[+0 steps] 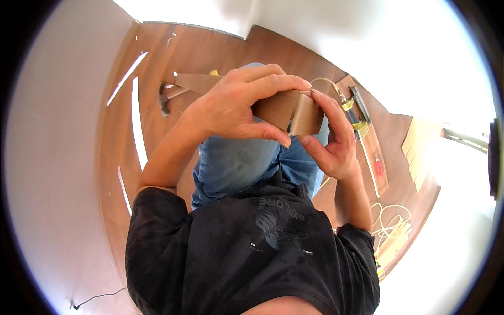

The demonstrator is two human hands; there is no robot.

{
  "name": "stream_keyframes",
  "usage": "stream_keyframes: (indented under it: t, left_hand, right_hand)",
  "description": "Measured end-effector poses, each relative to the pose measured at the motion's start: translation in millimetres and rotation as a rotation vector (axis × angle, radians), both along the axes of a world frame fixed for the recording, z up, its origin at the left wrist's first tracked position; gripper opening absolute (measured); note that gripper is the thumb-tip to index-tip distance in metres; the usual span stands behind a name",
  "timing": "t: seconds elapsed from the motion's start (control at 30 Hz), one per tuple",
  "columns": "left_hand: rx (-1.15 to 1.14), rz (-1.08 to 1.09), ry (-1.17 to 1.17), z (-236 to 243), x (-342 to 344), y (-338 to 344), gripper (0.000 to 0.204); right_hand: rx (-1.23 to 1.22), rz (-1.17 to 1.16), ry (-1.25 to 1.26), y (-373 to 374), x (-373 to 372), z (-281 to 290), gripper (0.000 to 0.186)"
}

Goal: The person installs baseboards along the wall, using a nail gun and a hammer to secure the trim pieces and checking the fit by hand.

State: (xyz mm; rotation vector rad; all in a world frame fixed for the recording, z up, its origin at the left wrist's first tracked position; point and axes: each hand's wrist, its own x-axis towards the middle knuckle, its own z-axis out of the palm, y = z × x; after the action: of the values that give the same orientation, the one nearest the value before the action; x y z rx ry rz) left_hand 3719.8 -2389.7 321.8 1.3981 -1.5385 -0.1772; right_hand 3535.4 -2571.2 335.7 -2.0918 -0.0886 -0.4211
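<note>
In front of my raised knee, both hands hold brown wood-look trim. My left hand (236, 102) is closed round the end of a long brown trim board (278, 110), its thumb below and fingers over the top. The board's other end reaches out to the left past my wrist. My right hand (338, 142) grips a short brown trim piece (314, 118), thumb at the lower edge and fingers at the upper one. The two pieces meet at an angle, with a pale edge and a narrow dark gap between them. My fingers hide parts of both.
A claw hammer (165, 100) lies on the wooden floor at the left, near several white strips (137, 123). At the right a nail gun (356, 113) with a hose rests by a brown board (375, 157). Beyond are a pale yellow sheet (415, 152) and a coiled cream hose (388, 226).
</note>
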Motion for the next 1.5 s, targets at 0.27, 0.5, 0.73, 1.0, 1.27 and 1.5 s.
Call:
stream_keyframes:
  t: [0.27, 0.5, 0.73, 1.0, 1.27, 1.5]
  left_hand:
    - [-0.083, 0.064, -0.021, -5.5, -4.6, -8.2, 0.088]
    - [-0.088, 0.099, -0.001, -10.5, -7.0, -14.0, 0.086]
    - [-0.141, 0.128, 0.077, -14.8, -11.1, -20.6, 0.073]
    - [-0.128, 0.130, 0.033, -18.4, -10.6, -20.5, 0.075]
    - [-0.171, 0.149, 0.061, -21.2, -13.8, -25.4, 0.071]
    - [-0.147, 0.133, 0.091, -22.8, -13.0, -25.9, 0.084]
  right_hand:
    - [-0.062, -0.034, -0.032, -4.5, 5.2, -5.1, 0.066]
    - [-0.032, -0.031, -0.021, -9.4, 3.8, -8.9, 0.065]
    - [-0.019, -0.047, -0.001, -13.4, 3.8, -11.1, 0.066]
    - [-0.073, -0.049, 0.012, -14.1, 2.3, -8.3, 0.066]
    - [-0.072, -0.041, 0.023, -19.0, 3.6, -10.4, 0.066]
    - [-0.085, -0.006, 0.045, -23.6, 8.6, -3.8, 0.068]
